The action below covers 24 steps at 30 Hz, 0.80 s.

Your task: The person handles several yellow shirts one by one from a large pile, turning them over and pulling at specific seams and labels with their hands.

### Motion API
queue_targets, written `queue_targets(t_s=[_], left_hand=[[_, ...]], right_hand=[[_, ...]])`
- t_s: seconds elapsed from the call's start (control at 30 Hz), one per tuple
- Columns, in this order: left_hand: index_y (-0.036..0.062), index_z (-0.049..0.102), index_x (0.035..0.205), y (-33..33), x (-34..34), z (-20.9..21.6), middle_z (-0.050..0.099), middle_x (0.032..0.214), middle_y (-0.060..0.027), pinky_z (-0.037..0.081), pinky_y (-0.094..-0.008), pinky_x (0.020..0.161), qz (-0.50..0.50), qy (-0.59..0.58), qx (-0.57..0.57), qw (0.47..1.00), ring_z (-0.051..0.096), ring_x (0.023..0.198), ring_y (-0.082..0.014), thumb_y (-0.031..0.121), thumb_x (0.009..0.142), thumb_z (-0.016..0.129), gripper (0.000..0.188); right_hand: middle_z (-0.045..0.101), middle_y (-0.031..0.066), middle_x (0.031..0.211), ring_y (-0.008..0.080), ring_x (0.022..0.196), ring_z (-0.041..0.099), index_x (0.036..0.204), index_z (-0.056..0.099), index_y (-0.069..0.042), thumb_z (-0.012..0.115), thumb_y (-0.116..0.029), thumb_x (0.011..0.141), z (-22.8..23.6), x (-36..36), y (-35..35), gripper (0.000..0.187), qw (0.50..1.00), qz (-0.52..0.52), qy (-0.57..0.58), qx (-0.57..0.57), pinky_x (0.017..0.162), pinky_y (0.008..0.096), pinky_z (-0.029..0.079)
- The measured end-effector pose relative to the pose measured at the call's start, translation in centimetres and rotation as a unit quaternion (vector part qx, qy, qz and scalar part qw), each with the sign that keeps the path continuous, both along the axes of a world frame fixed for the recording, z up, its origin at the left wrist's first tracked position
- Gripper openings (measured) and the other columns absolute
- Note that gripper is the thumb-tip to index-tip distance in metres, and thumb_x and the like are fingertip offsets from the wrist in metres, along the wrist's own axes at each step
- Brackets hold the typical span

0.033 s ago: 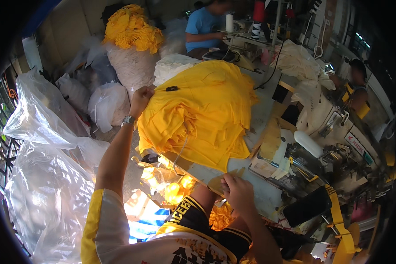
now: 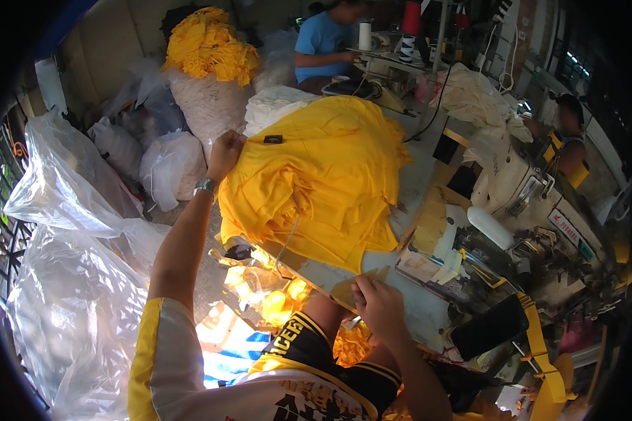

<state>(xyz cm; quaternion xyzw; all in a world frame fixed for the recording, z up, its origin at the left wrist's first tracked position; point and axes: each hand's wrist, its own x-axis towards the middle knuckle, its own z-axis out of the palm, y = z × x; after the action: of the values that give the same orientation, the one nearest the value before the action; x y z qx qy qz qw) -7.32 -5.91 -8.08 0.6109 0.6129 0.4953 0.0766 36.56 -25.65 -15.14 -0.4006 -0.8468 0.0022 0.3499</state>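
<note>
Yellow cloth in a big heap (image 2: 323,182), draped over the near end of a grey worktable (image 2: 418,316), folds hanging off the table's front edge. Left hand (image 2: 225,154) stretched far out along the heap's left flank, fist clenched on a bunch of that fabric, silver watch (image 2: 205,186) at the wrist. Right hand (image 2: 378,305) low and close, at the table's front edge just under the hanging hem, fingers curled onto a small yellow piece (image 2: 361,284) (pinched or merely pressed flat, cannot tell). Small black tag (image 2: 273,139) on top of the heap, near the left fist.

Beside the heap, to the right: a pale sewing machine (image 2: 534,210) with a white roller at its near end, and a yellow strap (image 2: 541,351) trailing down off the table's corner. Behind the heap, a folded white stack (image 2: 274,105). Further back, a white sack (image 2: 203,98) topped with more yellow pieces (image 2: 207,45). Clear plastic bags (image 2: 70,281) bunched along the left, on the floor. At the far table, a person in a blue shirt (image 2: 319,45) seated at another machine, thread cones standing nearby; another person (image 2: 565,133) at the far right, mostly hidden behind the machine.
</note>
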Motion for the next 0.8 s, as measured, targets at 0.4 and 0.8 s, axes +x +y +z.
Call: queue_targets(t_s=[0.4,0.8], left_hand=[[0.0013,0.058,0.092,-12.7,22.7,14.5,0.057,0.076,-0.0051,0.042,-0.0276,0.064,-0.376,0.113,0.118,0.912,0.053,0.069,-0.0163,0.015,0.093,0.061,0.014],[0.0,0.049,0.125,-25.5,18.7,-17.4,0.061,0.118,-0.013,0.047,-0.0345,0.092,-0.074,-0.351,-0.202,0.911,0.057,0.107,-0.0195,0.018,0.081,0.077,0.055]], right_hand=[[0.062,0.014,0.073,0.0321,0.061,0.063,0.101,0.061,-0.004,0.066,-0.013,0.086,0.5,2.6,-0.7,0.018,0.991,0.012,0.086,-0.106,0.055,0.0396,0.05],[0.063,0.014,0.093,0.028,0.08,0.064,0.114,0.058,0.001,0.071,-0.011,0.083,6.5,4.0,-5.0,0.035,0.939,0.051,-0.007,-0.341,0.068,0.0365,0.052]])
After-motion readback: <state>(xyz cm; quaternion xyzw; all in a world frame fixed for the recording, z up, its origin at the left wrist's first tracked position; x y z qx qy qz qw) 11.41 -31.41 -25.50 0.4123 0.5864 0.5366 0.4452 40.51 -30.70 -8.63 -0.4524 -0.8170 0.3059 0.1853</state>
